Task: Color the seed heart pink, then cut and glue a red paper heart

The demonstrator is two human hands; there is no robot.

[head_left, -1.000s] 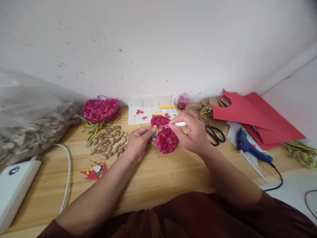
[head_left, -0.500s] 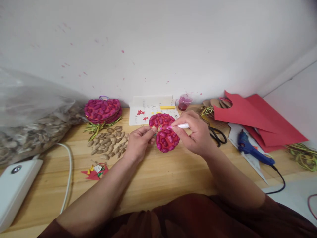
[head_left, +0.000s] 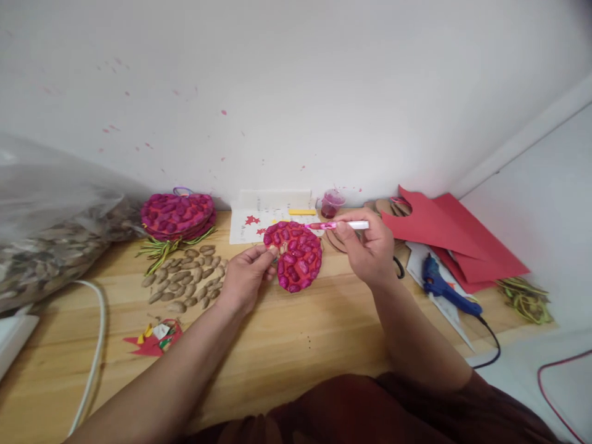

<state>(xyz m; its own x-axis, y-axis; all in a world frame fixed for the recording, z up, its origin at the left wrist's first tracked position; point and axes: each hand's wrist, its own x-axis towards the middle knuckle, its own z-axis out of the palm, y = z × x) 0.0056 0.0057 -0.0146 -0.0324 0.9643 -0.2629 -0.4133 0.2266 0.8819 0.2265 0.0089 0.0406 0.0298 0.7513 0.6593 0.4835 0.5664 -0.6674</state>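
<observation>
My left hand point(head_left: 245, 277) pinches the left edge of a round magenta disc covered with painted shells point(head_left: 293, 256), holding it tilted just above the wooden table point(head_left: 287, 345). My right hand point(head_left: 367, 250) is closed round a white-handled brush with a pink tip point(head_left: 340, 226), held level above the disc's upper right edge, its tip apart from the disc. A small cup of pink paint point(head_left: 330, 203) stands by the wall behind the disc.
A stack of finished magenta discs point(head_left: 178, 213) and loose unpainted shells point(head_left: 185, 285) lie to the left, beside a plastic bag of shells point(head_left: 50, 243). Red paper sheets point(head_left: 446, 237), a blue glue gun point(head_left: 446, 288), scissors and a white sheet with red stars point(head_left: 259, 219) lie right and behind.
My right hand lifted the brush off the disc and turned it level. The left hand kept its hold as the disc's face came more into view. The camera shifted right.
</observation>
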